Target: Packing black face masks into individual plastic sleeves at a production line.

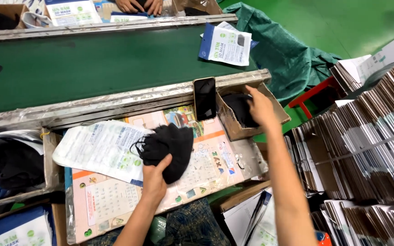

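Head view shows the left hand (153, 178) closed around a bunch of black face masks (167, 148), thumb on top and fingers beneath, holding them just above the near worktop. Its ear loops hang loose on the left side. Just left of the masks lies a flat white printed pouch (99, 150), one corner tucked under the bundle. Both rest over a plastic-covered calendar sheet (206, 168) that lines the worktop. The right hand (261, 107) reaches farther and to the right, fingers dipped into a small cardboard box (233, 127) that holds more black masks (242, 109); whether those fingers have closed on one is hard to tell, since the hand hides its own grip. A black phone (204, 98) stands upright against the box's left wall. Beyond it runs a green conveyor belt (92, 64) between metal rails, with a printed white mask packet (225, 44) lying near its right end. At the far edge another person's hands (140, 6) work. Stacks of flat cardboard cartons (370, 136) fill the right side.
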